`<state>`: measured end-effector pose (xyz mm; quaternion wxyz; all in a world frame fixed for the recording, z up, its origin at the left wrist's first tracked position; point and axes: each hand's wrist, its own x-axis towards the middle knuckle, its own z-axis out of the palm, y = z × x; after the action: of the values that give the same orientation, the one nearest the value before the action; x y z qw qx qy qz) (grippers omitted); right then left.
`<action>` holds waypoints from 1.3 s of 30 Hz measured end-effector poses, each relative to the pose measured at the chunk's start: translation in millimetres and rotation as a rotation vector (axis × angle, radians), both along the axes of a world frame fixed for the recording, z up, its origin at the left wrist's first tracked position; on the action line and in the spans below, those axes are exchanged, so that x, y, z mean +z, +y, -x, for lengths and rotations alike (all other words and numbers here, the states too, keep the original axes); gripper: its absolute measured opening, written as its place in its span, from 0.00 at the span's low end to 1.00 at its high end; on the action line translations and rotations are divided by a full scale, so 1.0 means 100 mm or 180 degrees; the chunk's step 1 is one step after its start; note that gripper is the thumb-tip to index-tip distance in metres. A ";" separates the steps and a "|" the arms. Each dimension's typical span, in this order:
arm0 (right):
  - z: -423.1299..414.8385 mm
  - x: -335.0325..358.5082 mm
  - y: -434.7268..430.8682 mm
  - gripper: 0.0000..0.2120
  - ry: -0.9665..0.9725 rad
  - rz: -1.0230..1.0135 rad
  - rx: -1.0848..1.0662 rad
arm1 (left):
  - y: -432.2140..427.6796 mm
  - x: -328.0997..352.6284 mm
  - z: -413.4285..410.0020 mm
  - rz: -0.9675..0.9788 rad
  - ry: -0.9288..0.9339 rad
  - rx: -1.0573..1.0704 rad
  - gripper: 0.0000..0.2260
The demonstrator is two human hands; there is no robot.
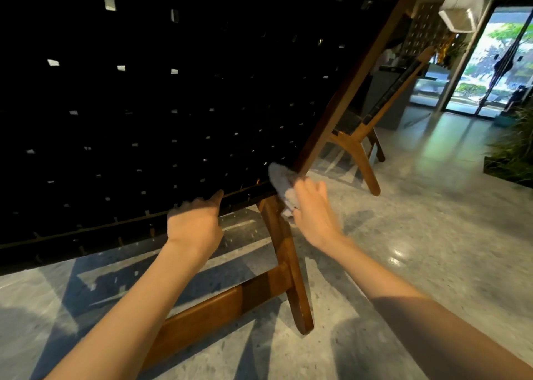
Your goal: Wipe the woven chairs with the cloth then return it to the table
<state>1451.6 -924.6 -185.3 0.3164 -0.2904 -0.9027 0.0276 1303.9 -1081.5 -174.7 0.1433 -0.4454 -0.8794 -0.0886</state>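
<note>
Hands, two of them, reach up from the bottom edge; the left hand (194,223) hooks its fingers over the lower rail of the near woven chair (173,91), thumb laid straight along that rail; the right hand (313,209) curls its fingers round the one pale cloth (281,183), pressing it on the corner where black weave meets the wooden side post. Beyond, a second woven chair (357,146) stands on the speckled floor (418,235); farthest off, a glass door (496,62) shows daylight and trees.
</note>
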 end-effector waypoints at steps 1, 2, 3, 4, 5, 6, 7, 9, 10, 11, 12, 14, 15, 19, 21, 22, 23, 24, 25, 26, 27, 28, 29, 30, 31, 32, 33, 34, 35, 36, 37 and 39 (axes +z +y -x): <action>-0.12 0.05 -0.04 0.25 0.0476 0.0120 -0.0045 | 0.01 0.05 -0.02 -0.0130 -0.0060 -0.0103 0.25; -0.22 0.13 -0.08 0.26 0.0982 0.0212 -0.0139 | 0.03 0.10 -0.04 -0.0291 -0.0101 -0.0228 0.24; -0.30 0.26 -0.11 0.27 0.1413 0.0271 -0.0245 | 0.06 0.15 -0.09 -0.0439 -0.0088 -0.0360 0.24; -0.35 0.41 -0.09 0.26 0.1815 0.0284 -0.0307 | 0.09 0.21 -0.13 -0.0571 -0.0047 -0.0482 0.24; -0.39 0.58 -0.09 0.26 0.2139 0.0274 -0.0330 | 0.11 0.28 -0.17 -0.0715 -0.0005 -0.0599 0.24; -0.40 0.76 -0.09 0.25 0.2397 0.0260 -0.0318 | 0.13 0.35 -0.22 -0.0865 0.0016 -0.0718 0.25; -0.40 0.94 -0.09 0.25 0.2597 0.0232 -0.0315 | 0.13 0.43 -0.26 -0.0967 0.0085 -0.0828 0.25; -0.34 1.28 -0.05 0.26 0.2874 0.0215 -0.0258 | 0.14 0.54 -0.31 -0.1129 0.0360 -0.1024 0.25; -0.29 1.43 -0.04 0.26 0.2974 0.0239 -0.0230 | 0.13 0.58 -0.32 -0.1196 0.0493 -0.1083 0.25; -0.24 1.59 -0.03 0.27 0.3052 0.0257 -0.0212 | 0.13 0.64 -0.33 -0.1247 0.0600 -0.1136 0.25; -0.17 1.69 -0.01 0.27 0.3073 0.0312 -0.0213 | 0.11 0.66 -0.33 -0.1264 0.0645 -0.1163 0.25; -0.05 1.83 0.00 0.29 0.3087 0.0395 -0.0133 | 0.11 0.69 -0.32 -0.1337 0.0641 -0.1182 0.26; 0.00 1.85 0.01 0.30 0.3086 0.0423 -0.0059 | 0.10 0.71 -0.33 -0.1384 0.0626 -0.1182 0.26; 0.05 1.76 0.09 0.27 0.3139 0.0314 0.0170 | 0.11 0.74 -0.33 -0.1453 0.0785 -0.1238 0.27; 0.09 1.71 0.13 0.25 0.3215 0.0061 0.0163 | 0.14 0.74 -0.32 -0.1471 0.0904 -0.1280 0.27; 0.13 1.68 0.16 0.25 0.3240 -0.0054 0.0092 | 0.16 0.73 -0.32 -0.1482 0.0935 -0.1309 0.27; 0.16 1.64 0.18 0.26 0.3253 -0.0159 -0.0013 | 0.18 0.70 -0.31 -0.1492 0.0945 -0.1342 0.27; 0.21 1.57 0.21 0.28 0.3254 -0.0251 -0.0113 | 0.20 0.68 -0.30 -0.1485 0.0952 -0.1371 0.27; 0.25 1.47 0.24 0.29 0.3228 -0.0296 -0.0173 | 0.22 0.63 -0.29 -0.1449 0.0959 -0.1379 0.27; 0.28 1.35 0.26 0.31 0.3194 -0.0261 -0.0175 | 0.23 0.57 -0.28 -0.1383 0.0972 -0.1376 0.28; 0.31 1.21 0.28 0.31 0.3164 -0.0160 -0.0125 | 0.24 0.51 -0.27 -0.1296 0.0991 -0.1369 0.28; 0.33 1.05 0.29 0.30 0.3135 -0.0047 -0.0051 | 0.24 0.45 -0.25 -0.1191 0.0997 -0.1354 0.28; 0.35 0.89 0.31 0.29 0.3108 0.0043 0.0014 | 0.25 0.38 -0.22 -0.1069 0.0979 -0.1333 0.28; 0.38 0.73 0.32 0.28 0.3075 0.0101 0.0057 | 0.25 0.32 -0.18 -0.0933 0.0944 -0.1298 0.27; 0.40 0.58 0.34 0.26 0.3027 0.0143 0.0082 | 0.26 0.26 -0.14 -0.0795 0.0927 -0.1239 0.27; 0.42 0.43 0.35 0.25 0.2967 0.0194 0.0087 | 0.27 0.19 -0.09 -0.0643 0.0943 -0.1167 0.28; 0.45 0.28 0.35 0.24 0.2915 0.0254 0.0088 | 0.28 0.13 -0.05 -0.0472 0.0976 -0.1088 0.28; 0.47 0.15 0.34 0.24 0.2893 0.0263 0.0099 | 0.29 0.06 -0.01 -0.0297 0.1003 -0.1007 0.28; 0.50 0.03 0.34 0.24 0.2886 0.0236 0.0117 | 0.29 0.01 0.01 -0.0117 0.1012 -0.0935 0.29; 0.52 -0.10 0.34 0.25 0.2846 0.0247 0.0118 | 0.29 -0.05 0.03 0.0050 0.0987 -0.0869 0.30; 0.55 -0.23 0.35 0.26 0.2762 0.0320 0.0120 | 0.27 -0.10 0.04 0.0178 0.0935 -0.0815 0.30; 0.59 -0.51 0.37 0.26 0.2488 0.0546 0.0081 | 0.23 -0.19 0.07 0.0446 0.0875 -0.0753 0.30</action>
<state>1392.1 -887.8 -236.2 0.6101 -0.2722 -0.7123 0.2152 1296.9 -1058.8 -193.5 0.2193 -0.5623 -0.7971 0.0182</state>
